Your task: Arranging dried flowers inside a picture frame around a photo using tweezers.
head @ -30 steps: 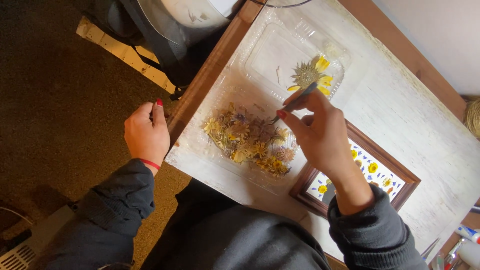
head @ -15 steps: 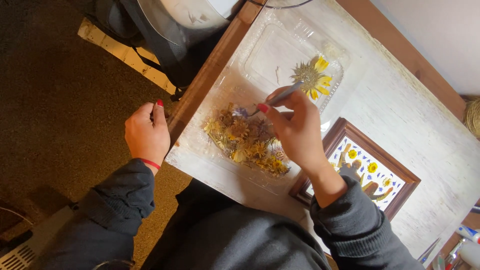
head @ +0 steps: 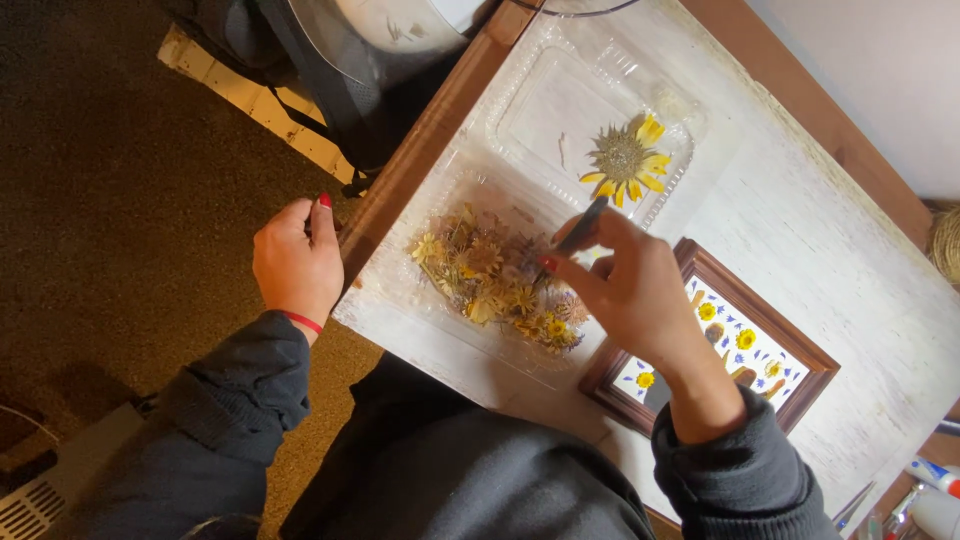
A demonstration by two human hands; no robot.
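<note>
Picking through dried flowers with tweezers at my worktop (head: 860, 260).

My left hand (head: 296, 262) is curled shut, empty, resting at the worktop's wooden edge. Beside it, the pile of dried flowers (head: 500, 285) lies in the near half of a clear plastic clamshell tray (head: 520, 110); a pressed sunflower (head: 625, 160) sits in the far half. My right hand (head: 630, 290) pinches dark tweezers (head: 582, 226) over the pile, and right of it lies a wooden frame (head: 800, 345) of pressed blooms.
</note>
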